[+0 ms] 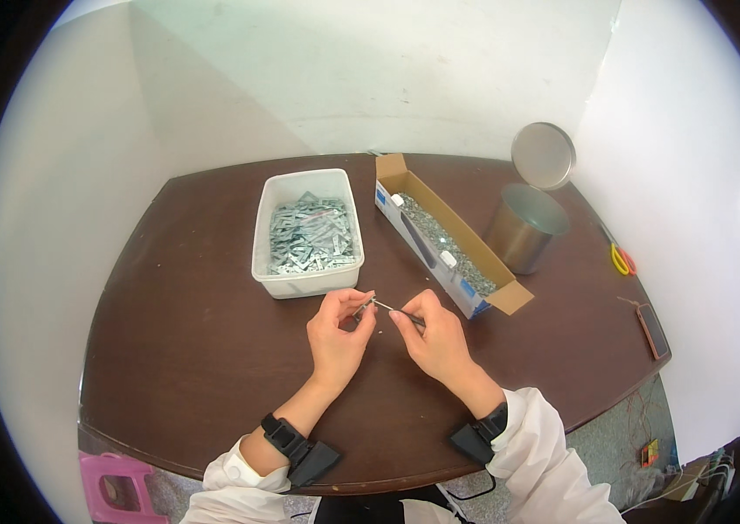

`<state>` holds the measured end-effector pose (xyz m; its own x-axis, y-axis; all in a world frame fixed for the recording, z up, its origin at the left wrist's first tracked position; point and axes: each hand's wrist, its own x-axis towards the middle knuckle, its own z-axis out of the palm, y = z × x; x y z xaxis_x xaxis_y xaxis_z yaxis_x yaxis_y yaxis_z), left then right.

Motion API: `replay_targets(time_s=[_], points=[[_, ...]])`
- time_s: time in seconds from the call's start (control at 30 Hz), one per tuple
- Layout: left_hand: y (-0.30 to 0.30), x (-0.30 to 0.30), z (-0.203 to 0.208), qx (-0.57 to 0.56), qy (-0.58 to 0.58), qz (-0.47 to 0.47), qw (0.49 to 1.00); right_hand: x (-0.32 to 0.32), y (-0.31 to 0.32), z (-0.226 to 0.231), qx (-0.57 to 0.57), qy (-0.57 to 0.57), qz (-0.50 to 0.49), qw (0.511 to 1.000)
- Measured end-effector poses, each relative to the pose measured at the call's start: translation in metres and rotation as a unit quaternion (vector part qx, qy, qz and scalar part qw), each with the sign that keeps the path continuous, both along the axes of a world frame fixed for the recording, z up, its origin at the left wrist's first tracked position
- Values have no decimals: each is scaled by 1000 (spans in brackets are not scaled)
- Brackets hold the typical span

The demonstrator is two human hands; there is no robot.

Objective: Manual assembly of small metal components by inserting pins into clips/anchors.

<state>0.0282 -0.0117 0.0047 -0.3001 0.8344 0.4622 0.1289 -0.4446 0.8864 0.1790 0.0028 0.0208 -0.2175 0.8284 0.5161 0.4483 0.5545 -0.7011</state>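
Note:
My left hand (338, 339) is closed, pinching a small metal piece (361, 311) that the fingers largely cover. Between the thumb and fingers of my right hand (436, 343) is a slim screwdriver (412, 318) with a dark handle. Its thin metal shaft points left, and the tip meets the piece at my left fingertips. Both hands are above the brown table, just in front of a white plastic tub (298, 286) filled with flat metal strips (313, 231).
Right of the tub lies a long open carton (427, 247) of small metal parts. Behind it stand a metal canister (523, 231) and a round lid (543, 155). Yellow-and-red scissors (622, 259) and a phone (651, 331) lie at the right edge. A pink stool (118, 489) stands lower left.

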Motion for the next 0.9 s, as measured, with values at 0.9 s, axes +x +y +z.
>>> replay_targets(time_s=[0.9], points=[[3, -7, -2, -58, -61, -65, 994, 1, -1, 6, -113, -33, -3, 993]])
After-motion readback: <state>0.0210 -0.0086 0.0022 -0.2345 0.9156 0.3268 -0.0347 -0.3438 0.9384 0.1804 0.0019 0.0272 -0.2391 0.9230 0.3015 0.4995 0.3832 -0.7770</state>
